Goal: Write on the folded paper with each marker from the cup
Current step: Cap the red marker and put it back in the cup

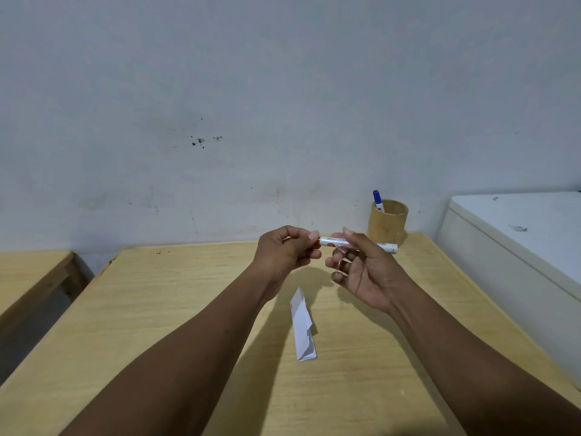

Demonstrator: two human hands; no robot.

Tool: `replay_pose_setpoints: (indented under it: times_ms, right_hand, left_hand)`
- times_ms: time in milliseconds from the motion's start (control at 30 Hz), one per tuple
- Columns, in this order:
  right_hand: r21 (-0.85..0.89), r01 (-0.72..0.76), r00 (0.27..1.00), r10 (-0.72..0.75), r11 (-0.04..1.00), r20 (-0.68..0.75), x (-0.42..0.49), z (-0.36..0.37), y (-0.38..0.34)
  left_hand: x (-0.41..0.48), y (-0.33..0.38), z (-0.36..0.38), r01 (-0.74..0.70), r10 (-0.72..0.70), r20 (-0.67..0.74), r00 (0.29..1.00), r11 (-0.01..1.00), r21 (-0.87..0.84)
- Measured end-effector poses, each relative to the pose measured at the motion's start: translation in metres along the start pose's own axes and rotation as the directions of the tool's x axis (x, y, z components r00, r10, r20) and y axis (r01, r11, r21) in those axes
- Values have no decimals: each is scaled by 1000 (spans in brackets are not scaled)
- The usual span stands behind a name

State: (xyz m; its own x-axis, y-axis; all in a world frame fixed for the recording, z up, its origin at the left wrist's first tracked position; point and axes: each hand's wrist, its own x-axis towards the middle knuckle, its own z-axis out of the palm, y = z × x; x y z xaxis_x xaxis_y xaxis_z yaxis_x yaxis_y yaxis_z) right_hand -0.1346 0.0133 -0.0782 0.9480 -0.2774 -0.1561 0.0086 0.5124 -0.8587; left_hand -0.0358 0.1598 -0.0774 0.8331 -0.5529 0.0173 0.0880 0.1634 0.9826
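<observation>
I hold a white marker with red markings (330,241) level above the table. My left hand (287,251) is closed around its red cap end. My right hand (361,265) grips the barrel with thumb and fingertips. The folded white paper (302,325) lies flat on the wooden table (188,309), below and between my hands, with a small red mark near its left edge. A tan cylindrical cup (388,221) stands at the table's back right against the wall, with a blue-capped marker (378,200) upright in it. Another white marker (388,247) lies on the table beside the cup, partly hidden by my right hand.
A white cabinet or appliance (518,247) stands close against the table's right edge. A second wooden table (28,278) is at the left, across a gap. A pale wall (251,105) runs directly behind the table.
</observation>
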Motion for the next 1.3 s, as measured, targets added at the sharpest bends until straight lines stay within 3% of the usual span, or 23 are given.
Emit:
replay_pose_setpoints:
  times_ms: [167, 267, 333, 400, 533, 600, 667, 833, 933, 1100, 1300]
  right_hand:
    - [-25, 101, 982, -104, 995, -155, -1, -37, -31]
    - [-357, 118, 972, -181, 927, -149, -2, -59, -51]
    - [-657, 139, 961, -261, 741, -90, -3, -64, -62]
    - [-825, 163, 947, -320, 541, -23, 2, -67, -72]
    - [-966, 161, 906, -419, 202, 64, 24, -73, -92]
    - [-983, 153, 875, -476, 101, 87, 36, -77, -102]
    - [-985, 149, 844, -530, 83, 83, 46, -80, -113]
    - [-983, 91, 783, -622, 157, -27, 70, -93, -128]
    - [-978, 27, 800, -591, 206, -102, 84, -105, -123]
    - [-969, 3, 800, -582, 246, -145, 100, -117, -116]
    - [-966, -55, 792, -579, 252, -196, 112, -123, -115]
  left_hand:
    - [18, 18, 1, -75, 81, -80, 993, 994, 82]
    - [31, 31, 5, -120, 136, -96, 986, 980, 160]
    - [40, 40, 15, -153, 177, -85, 980, 960, 232]
    - [49, 51, 30, -196, 220, -52, 974, 937, 287]
    - [67, 74, 65, -290, 304, 30, 952, 868, 402]
    - [76, 85, 82, -334, 334, 82, 939, 829, 449]
    - [84, 93, 98, -367, 351, 127, 928, 797, 480]
    - [108, 93, 113, -354, 362, 109, 926, 730, 585]
    - [123, 75, 108, -303, 281, 142, 949, 689, 659]
    - [145, 38, 116, -276, 157, 228, 961, 526, 804]
    - [166, 12, 137, -354, 182, 305, 935, 426, 833]
